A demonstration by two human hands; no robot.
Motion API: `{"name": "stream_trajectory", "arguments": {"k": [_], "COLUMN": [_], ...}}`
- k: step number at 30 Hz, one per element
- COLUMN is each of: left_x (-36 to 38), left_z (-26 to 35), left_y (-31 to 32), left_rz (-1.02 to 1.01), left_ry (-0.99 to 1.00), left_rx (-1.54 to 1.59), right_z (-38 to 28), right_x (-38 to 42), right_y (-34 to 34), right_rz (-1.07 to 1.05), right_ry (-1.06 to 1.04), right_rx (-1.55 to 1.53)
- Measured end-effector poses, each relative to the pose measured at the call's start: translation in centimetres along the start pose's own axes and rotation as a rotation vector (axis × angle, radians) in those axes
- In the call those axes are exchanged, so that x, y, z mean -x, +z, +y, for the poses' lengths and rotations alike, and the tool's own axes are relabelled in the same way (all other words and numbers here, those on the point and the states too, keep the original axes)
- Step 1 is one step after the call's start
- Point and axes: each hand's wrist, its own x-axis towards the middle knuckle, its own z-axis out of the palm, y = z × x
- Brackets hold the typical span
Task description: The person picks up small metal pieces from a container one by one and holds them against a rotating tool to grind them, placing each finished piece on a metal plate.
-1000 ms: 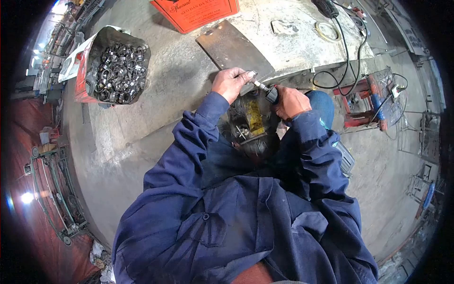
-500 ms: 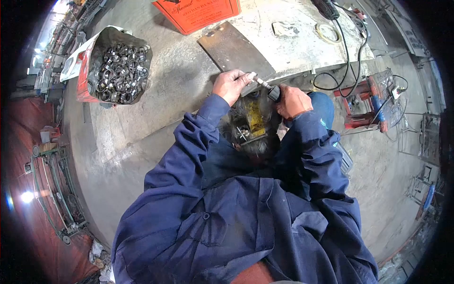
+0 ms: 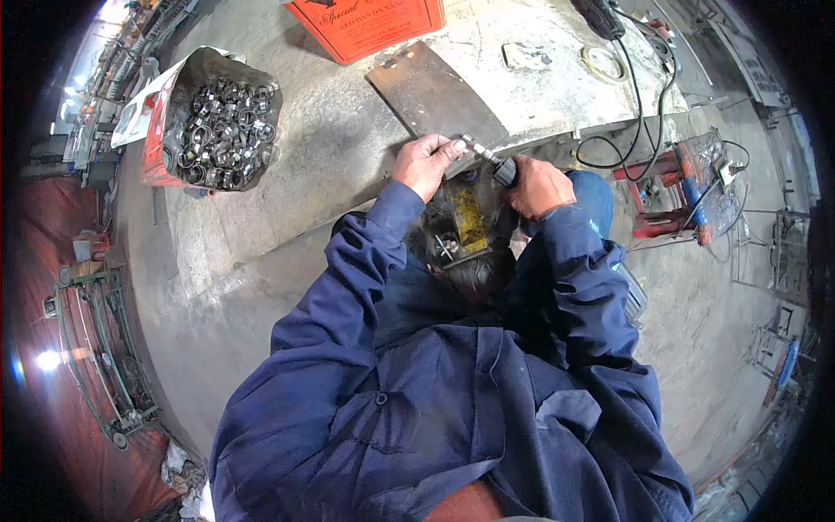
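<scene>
My right hand [image 3: 541, 188] is closed round a dark power tool [image 3: 504, 171] with a metal bit pointing up and left. At the bit's tip, my left hand [image 3: 424, 165] pinches a small metal piece [image 3: 468, 139], too small to make out well. Both hands are over the front edge of the worktop, just in front of a flat brown metal plate [image 3: 435, 91]. Below them, an open container with a yellow patch [image 3: 470, 217] holds small metal parts, partly in shadow.
A bag [image 3: 270, 100] full of metal clamps [image 3: 222, 130] stands at the left. An orange-red tin [image 3: 370, 26] is at the back. A tape roll [image 3: 603, 63], a black corded tool [image 3: 600, 16] and its cable lie back right, with a red stand [image 3: 657, 230] on the floor.
The small metal piece now shows more clearly at the bit's tip, as my left fingers have shifted slightly. My right hand has hardly moved.
</scene>
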Motion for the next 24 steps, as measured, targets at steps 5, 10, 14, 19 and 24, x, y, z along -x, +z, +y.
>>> {"name": "stream_trajectory", "arguments": {"k": [5,10,14,19,24], "left_x": [-0.3,-0.5,-0.3,-0.3,-0.2], "left_z": [-1.4,-1.3,-0.8,-0.5,0.4], "left_y": [0.1,0.2,-0.1,-0.2,-0.2], "left_rz": [0.002,0.009,0.012,0.02,0.007], "left_ry": [-0.037,-0.037,-0.066,-0.032,-0.064], "left_rx": [-0.008,0.043,-0.075,-0.068,-0.08], "right_z": [0.4,0.1,0.5,1.1,0.5], "right_x": [0.4,-0.1,0.3,-0.5,0.2], "right_y": [0.6,0.0,1.0,1.2,1.0], "right_rz": [-0.009,0.013,0.008,0.029,0.014], "right_ry": [-0.094,-0.036,-0.082,-0.084,-0.101], "right_rx": [0.012,0.02,0.01,0.003,0.009]}}
